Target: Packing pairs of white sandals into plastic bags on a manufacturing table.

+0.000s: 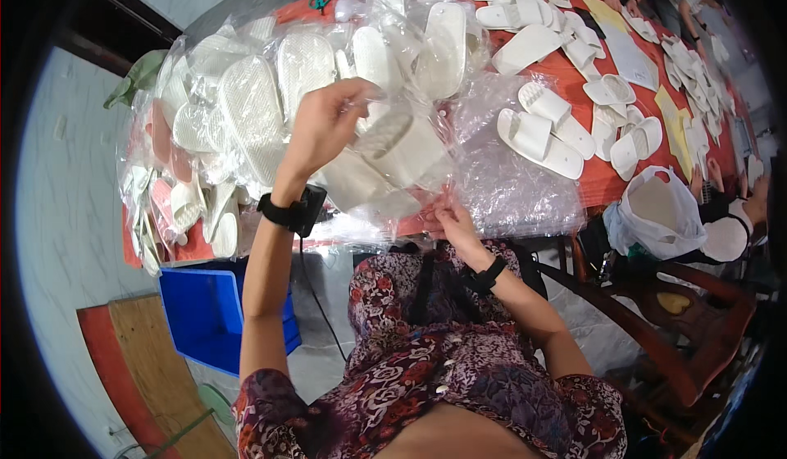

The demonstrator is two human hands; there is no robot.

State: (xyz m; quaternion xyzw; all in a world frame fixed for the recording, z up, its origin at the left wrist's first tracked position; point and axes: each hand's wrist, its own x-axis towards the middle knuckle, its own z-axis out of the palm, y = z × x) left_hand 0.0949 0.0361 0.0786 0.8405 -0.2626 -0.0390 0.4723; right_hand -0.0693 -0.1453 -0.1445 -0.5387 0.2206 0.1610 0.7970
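Observation:
In front of me at the table's near edge lies a clear plastic bag (pixel 447 168) with white slippers (pixel 352 176) in it. My left hand (pixel 328 123) is above the bag's far left part, its fingers closed on the thin film. At the near right corner of the bag, my right hand (pixel 451 223) pinches the plastic low by the table edge. Bagged white slippers (pixel 252 115) are heaped just left of and beyond my left hand. Flat clear plastic bags (pixel 516 193) lie to the right of my right hand.
Loose white slippers (pixel 541 135) spread over the red tablecloth (pixel 602 188) on the right. A blue crate (pixel 197 303) stands on the floor at left. A white plastic bag (pixel 660 213) and a wooden chair (pixel 656 336) are at right. Other people work along the table's far and right sides.

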